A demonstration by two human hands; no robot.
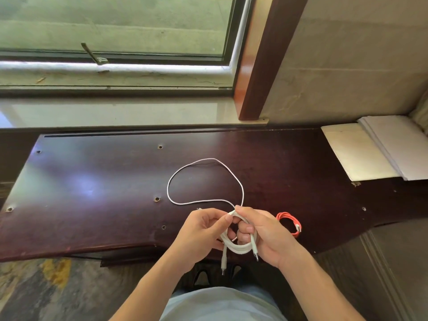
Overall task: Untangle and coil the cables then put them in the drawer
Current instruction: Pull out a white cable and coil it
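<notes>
The white cable [234, 242] is partly wound: several turns sit around the fingers of the right hand [264, 232], which is closed over the coil. The left hand [203, 230] pinches the strand at the top of that coil. The loose part lies on the bench [92, 181] as one wide loop, which stretches from the hands toward 11 o'clock, and its long axis runs away from the person. Two plug ends hang down at 6 o'clock. I judge that the next turn must pull this loop in; the left hand is nearer to it. The red cable [289, 222], already coiled, rests at 3 o'clock, just beside the right hand.
</notes>
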